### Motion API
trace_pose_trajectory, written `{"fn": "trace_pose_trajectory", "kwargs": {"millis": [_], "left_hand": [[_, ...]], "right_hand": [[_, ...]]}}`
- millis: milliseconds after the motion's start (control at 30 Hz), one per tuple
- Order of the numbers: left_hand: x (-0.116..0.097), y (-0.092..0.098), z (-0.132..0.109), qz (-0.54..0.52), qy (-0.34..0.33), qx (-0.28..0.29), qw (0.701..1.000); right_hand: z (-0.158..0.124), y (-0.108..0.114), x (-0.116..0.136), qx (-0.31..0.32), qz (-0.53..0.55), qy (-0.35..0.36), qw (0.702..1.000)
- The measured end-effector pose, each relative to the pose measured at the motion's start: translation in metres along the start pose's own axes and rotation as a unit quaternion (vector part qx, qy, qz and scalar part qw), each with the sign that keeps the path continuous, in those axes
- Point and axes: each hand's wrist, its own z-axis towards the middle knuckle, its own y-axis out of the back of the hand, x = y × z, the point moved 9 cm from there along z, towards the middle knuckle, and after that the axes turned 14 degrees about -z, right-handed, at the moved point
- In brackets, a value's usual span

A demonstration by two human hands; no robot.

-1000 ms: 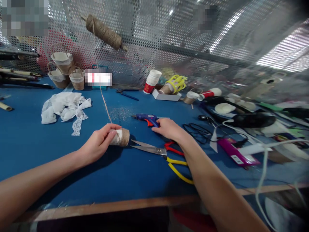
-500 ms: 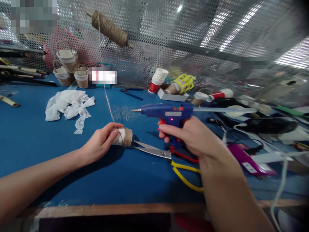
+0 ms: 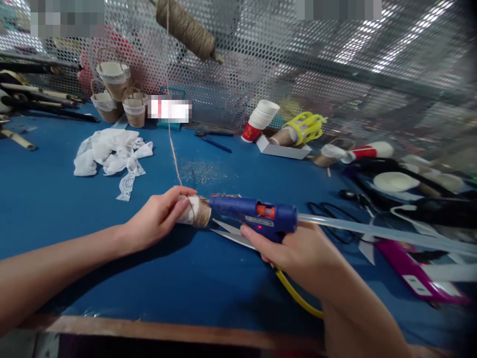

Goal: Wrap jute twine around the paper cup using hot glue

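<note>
My left hand [image 3: 166, 214] is closed around a small paper cup [image 3: 196, 211] lying on its side, partly wrapped in brown twine. From it a strand of twine [image 3: 172, 149] runs up to the spool [image 3: 186, 30]. My right hand [image 3: 294, 248] grips a blue hot glue gun [image 3: 242, 214] with a red light on its side and a clear glue stick [image 3: 365, 229] sticking out of the back. The nozzle is at the cup's wrapped end; whether it touches I cannot tell. Beneath the gun lie scissors [image 3: 298, 294] with yellow handles, partly hidden.
White lace [image 3: 112, 151] lies at left, before several twine-wrapped little buckets [image 3: 112, 79]. Pliers [image 3: 216, 141], stacked paper cups [image 3: 259, 122] and a white box [image 3: 285, 149] stand along the mesh wall. A purple power strip [image 3: 413, 273] and cables are at right.
My right hand has brought the glue gun down and left, from above the scissors to the cup's wrapped end. My left hand still holds the cup. The camera view has shifted slightly.
</note>
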Motion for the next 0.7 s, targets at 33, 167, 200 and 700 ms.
{"fn": "trace_pose_trajectory", "kwargs": {"millis": [33,167,200,700], "left_hand": [[0.0,0.0,0.0,-0.001,0.0,0.001,1.0],[-0.001,0.0,0.0,-0.006,0.0,0.003,1.0],[0.0,0.0,0.0,-0.007,0.003,0.003,1.0],[0.001,0.0,0.001,0.01,0.009,0.007,1.0]], "right_hand": [[0.0,0.0,0.001,-0.004,-0.01,0.012,1.0],[-0.002,-0.006,0.005,0.022,-0.007,0.046,0.999],[-0.002,-0.007,0.006,0.026,-0.008,0.051,0.998],[-0.004,0.01,0.025,-0.027,-0.072,0.137,0.988]]}}
